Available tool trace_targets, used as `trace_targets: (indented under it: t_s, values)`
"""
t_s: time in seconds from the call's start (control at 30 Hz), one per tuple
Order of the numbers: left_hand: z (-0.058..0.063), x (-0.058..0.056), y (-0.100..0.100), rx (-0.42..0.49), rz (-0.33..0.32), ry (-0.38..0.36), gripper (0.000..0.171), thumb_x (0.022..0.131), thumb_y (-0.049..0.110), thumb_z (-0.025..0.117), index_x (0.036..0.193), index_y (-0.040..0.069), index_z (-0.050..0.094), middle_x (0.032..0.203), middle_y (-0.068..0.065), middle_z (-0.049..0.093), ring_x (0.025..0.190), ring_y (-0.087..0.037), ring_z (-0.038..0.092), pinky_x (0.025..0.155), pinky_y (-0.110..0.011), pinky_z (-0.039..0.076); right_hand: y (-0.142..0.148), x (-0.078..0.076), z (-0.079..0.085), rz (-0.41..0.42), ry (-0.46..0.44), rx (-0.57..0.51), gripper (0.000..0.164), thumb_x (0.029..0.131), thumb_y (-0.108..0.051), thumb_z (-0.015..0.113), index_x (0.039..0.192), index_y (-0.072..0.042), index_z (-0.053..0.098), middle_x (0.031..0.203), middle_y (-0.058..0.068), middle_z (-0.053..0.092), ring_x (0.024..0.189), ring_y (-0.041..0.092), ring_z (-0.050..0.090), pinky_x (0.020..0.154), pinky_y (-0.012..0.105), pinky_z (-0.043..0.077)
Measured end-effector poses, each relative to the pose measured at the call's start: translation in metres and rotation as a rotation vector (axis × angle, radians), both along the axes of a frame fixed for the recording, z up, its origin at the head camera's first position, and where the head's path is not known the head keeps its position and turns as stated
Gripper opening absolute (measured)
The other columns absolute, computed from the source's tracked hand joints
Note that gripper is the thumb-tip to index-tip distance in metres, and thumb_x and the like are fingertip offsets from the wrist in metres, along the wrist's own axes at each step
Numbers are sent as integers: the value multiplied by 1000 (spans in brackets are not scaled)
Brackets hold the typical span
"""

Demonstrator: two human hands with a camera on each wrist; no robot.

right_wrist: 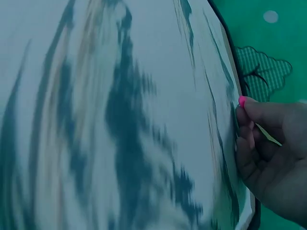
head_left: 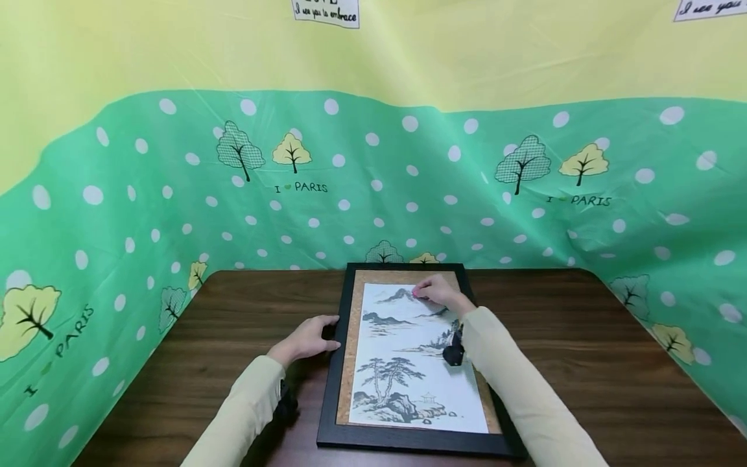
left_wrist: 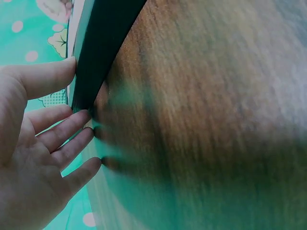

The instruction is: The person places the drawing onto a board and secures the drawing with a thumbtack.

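Observation:
A black-framed cork board (head_left: 349,363) lies on the table with a white sheet (head_left: 388,340) over most of its cork. Grey ink mountains, pines, rocks and a small pavilion cover the sheet. Near the sheet's top, my right hand (head_left: 439,293) pinches a small pink pushpin (right_wrist: 242,101) between thumb and fingertips; its point is hidden. Against the left side of the black frame (left_wrist: 98,48) rests my left hand (head_left: 306,338), its thumb and fingers spread and fairly straight along that edge.
The dark wooden table (head_left: 257,305) extends on both sides of the board. Behind and around it hangs a green and yellow cloth (head_left: 373,194) with white dots and printed trees. Dark wrist cameras (head_left: 453,353) sit under both sleeves.

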State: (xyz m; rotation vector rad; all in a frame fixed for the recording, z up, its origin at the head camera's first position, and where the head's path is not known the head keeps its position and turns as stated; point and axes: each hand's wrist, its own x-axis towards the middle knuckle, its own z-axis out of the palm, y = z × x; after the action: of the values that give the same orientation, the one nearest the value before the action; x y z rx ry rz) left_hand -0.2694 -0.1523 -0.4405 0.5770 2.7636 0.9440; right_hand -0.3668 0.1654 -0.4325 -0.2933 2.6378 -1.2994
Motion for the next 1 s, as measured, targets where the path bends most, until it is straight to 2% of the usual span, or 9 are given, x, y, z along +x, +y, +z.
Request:
trace_targets:
  t_s: [0.1, 0.37, 0.47, 0.67, 0.87, 1.0]
  values:
    - [-3, 0, 1, 9, -6, -13, 58, 82, 16, 67, 132, -3, 43, 132, -18, 46, 123, -31, 41, 97, -44, 37, -10, -5, -2, -11, 15, 14, 18, 88, -6, 56, 95, 5, 68, 93, 15, 67, 74, 14, 56, 62, 23, 43]
    - [2, 3, 5, 24, -20, -17, 58, 82, 17, 66, 132, -4, 43, 133, -19, 45, 124, -32, 39, 98, -46, 35, -20, -10, -4, -170, -1, 71, 16, 86, -10, 60, 91, 1, 71, 89, 12, 67, 60, 13, 47, 52, 23, 37]
    - [1, 3, 5, 15, -22, -15, 58, 82, 17, 66, 132, -4, 43, 133, -19, 45, 124, -32, 39, 99, -45, 34, -22, -9, -5, -192, 18, 86, 16, 86, -10, 60, 91, 1, 71, 92, 13, 67, 66, 15, 52, 55, 24, 40]
    - [-1, 1, 2, 32, 3, -23, 58, 82, 17, 67, 132, -2, 44, 133, -17, 45, 124, -30, 39, 99, -44, 34, -23, -8, -5, -208, 66, 83, 15, 86, -8, 61, 89, 1, 72, 98, 16, 66, 88, 26, 60, 73, 34, 48]
    - [-2, -1, -2, 40, 13, -25, 58, 81, 16, 68, 132, -2, 44, 133, -17, 46, 124, -30, 40, 99, -44, 34, -27, -9, -9, -205, 114, 111, 12, 84, -9, 63, 87, -1, 72, 95, 15, 66, 85, 27, 61, 74, 37, 49]
    - [-2, 0, -5, 46, 15, -21, 58, 81, 16, 68, 131, -2, 45, 132, -17, 46, 124, -30, 40, 98, -45, 35, -33, -9, -10, -240, 131, 121, 11, 83, -9, 65, 84, -2, 73, 94, 14, 67, 85, 26, 61, 74, 38, 49]
